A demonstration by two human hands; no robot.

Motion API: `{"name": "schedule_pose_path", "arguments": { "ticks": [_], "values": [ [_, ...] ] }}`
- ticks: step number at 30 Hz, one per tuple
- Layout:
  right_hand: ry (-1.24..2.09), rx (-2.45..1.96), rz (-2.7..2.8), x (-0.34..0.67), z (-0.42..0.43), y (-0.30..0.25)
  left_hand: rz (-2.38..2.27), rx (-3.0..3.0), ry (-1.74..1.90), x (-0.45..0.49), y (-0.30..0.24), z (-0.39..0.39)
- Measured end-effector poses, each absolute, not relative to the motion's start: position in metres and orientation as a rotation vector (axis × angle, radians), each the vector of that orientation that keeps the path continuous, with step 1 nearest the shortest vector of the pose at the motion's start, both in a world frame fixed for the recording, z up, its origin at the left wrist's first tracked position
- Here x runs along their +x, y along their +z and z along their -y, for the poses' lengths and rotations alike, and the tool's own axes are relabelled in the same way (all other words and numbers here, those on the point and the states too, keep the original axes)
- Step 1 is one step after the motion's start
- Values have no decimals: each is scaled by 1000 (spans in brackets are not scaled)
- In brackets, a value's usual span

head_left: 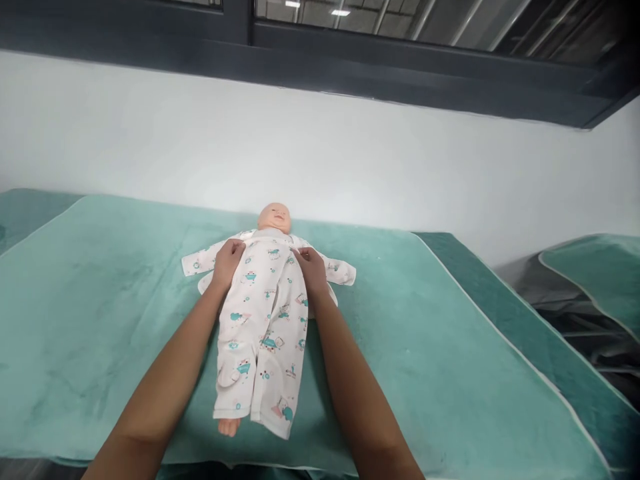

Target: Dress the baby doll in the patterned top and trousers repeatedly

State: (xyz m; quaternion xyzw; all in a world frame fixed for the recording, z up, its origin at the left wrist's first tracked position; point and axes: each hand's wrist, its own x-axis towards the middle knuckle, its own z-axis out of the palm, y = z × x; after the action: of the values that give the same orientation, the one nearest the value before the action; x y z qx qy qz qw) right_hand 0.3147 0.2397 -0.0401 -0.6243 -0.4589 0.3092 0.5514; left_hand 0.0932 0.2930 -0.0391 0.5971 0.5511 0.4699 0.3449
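Note:
A baby doll [275, 217] lies on its back with its head toward the wall. It wears a white printed shirt [341, 272] with the sleeves spread to both sides. White baby pants [265, 320] with teal animal prints cover its front from chest to ankles. One foot [229, 427] shows below the left pant leg; the other is hidden. My left hand [230, 259] pinches the pants' waistband at its left corner, fingers closed. At the right corner my right hand [309, 265] pinches the same waistband, also closed.
A green padded cover [425, 373] lies under the doll, with a darker green cloth [500, 313] at its right. Behind stands a white wall [320, 160] below a dark window frame [375, 60]. Another green-covered surface [600, 273] is at the far right.

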Motion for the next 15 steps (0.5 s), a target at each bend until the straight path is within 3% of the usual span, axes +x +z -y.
{"name": "schedule_pose_path", "arguments": {
  "ticks": [7,15],
  "values": [
    [602,-1614,1344,328,-219,-31,-1454,1634,1138,83,-39,-273],
    [1379,-1279,1498,359,-199,-17,-1167,1579,740,60,-28,-249]
  ]
}}
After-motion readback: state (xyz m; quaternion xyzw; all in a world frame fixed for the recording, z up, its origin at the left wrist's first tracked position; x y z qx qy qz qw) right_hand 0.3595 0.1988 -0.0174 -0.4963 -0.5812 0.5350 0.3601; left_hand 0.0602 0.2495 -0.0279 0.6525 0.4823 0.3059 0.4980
